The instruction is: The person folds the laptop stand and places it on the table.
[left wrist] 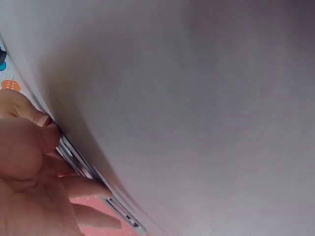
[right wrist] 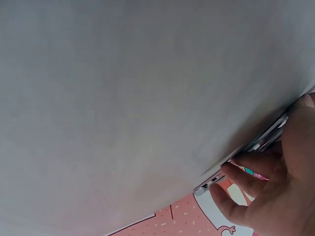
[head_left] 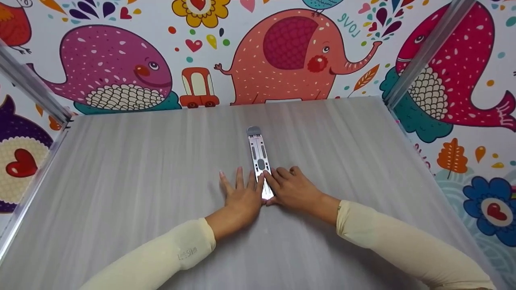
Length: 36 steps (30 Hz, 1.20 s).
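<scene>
A slim silver folded laptop stand [head_left: 261, 164] with slots and a grey tip lies lengthwise on the table, its near end between the hands. My left hand [head_left: 243, 201] is beside its left edge, fingers spread and straight, with the index finger along the edge and the thumb near the lower end. My right hand [head_left: 296, 189] holds the right side with bent index finger and thumb. In the left wrist view the stand [left wrist: 115, 206] shows edge-on past the fingers [left wrist: 83, 187]. The right wrist view shows curved fingers [right wrist: 246, 182] against the stand [right wrist: 266, 140].
The wood-grain table [head_left: 141, 169] spreads out around both hands. Behind it rises a wall panel [head_left: 153, 24] printed with cartoon animals. Metal posts [head_left: 427, 56] stand at the back corners, and a metal rail [head_left: 28, 193] runs along the left edge.
</scene>
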Available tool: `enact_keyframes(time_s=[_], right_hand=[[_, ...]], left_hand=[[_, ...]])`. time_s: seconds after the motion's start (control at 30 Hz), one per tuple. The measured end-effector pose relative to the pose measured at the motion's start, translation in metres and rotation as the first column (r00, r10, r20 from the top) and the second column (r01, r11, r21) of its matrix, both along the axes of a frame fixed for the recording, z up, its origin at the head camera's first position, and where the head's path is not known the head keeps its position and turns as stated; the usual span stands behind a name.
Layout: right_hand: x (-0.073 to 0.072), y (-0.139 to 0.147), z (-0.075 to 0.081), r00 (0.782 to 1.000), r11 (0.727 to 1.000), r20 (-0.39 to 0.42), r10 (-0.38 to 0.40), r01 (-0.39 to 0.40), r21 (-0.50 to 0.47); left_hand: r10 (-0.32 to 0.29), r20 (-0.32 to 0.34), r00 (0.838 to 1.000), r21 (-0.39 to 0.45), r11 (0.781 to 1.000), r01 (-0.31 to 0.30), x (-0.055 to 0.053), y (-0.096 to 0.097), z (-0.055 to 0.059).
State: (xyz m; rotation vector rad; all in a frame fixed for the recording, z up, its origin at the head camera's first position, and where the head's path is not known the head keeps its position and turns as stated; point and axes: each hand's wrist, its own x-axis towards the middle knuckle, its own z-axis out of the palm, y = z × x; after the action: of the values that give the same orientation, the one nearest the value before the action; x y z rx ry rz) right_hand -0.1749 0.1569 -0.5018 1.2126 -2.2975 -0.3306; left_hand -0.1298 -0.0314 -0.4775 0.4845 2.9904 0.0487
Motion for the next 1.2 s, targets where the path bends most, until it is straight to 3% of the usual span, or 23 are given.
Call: enact_keyframes(time_s=[0.23,0.33,0.43,0.63,1.0,1.1,1.13,1.2], right_hand=[[-0.022,-0.008,0.002,0.998,0.998,0.029,-0.056,0.056,-0.013],[-0.027,-0.010,0.001,0.995,0.998,0.070,-0.069,0.070,-0.005],[-0.028,-0.011,0.003,0.990,0.997,0.112,-0.080,0.079,0.012],[-0.031,-0.010,0.007,0.980,0.994,0.175,-0.100,0.091,0.057],[-0.032,-0.002,0.010,0.963,0.994,0.255,-0.092,0.075,0.077],[-0.035,0.003,0.016,0.918,0.997,0.390,-0.076,0.068,0.034],[-0.037,0.005,0.020,0.885,0.997,0.462,-0.065,0.072,0.002],[-0.044,0.013,0.028,0.785,0.993,0.619,-0.030,0.096,-0.073]], left_hand=[[-0.002,0.049,0.999,0.028,1.000,0.000,-0.030,-0.007,0.000],[0.002,0.077,0.997,0.068,0.998,-0.007,-0.037,-0.010,0.000],[0.004,0.093,0.996,0.102,0.995,-0.013,-0.037,-0.012,0.001],[0.008,0.056,0.998,0.132,0.991,-0.015,-0.039,-0.011,0.000],[0.020,0.039,0.999,0.123,0.992,-0.025,-0.036,-0.003,-0.001],[0.008,0.064,0.998,0.126,0.992,-0.016,-0.038,-0.003,0.002],[0.001,0.083,0.997,0.133,0.991,-0.012,-0.040,-0.004,0.004],[-0.011,0.147,0.989,0.159,0.987,-0.013,-0.043,-0.008,0.011]])
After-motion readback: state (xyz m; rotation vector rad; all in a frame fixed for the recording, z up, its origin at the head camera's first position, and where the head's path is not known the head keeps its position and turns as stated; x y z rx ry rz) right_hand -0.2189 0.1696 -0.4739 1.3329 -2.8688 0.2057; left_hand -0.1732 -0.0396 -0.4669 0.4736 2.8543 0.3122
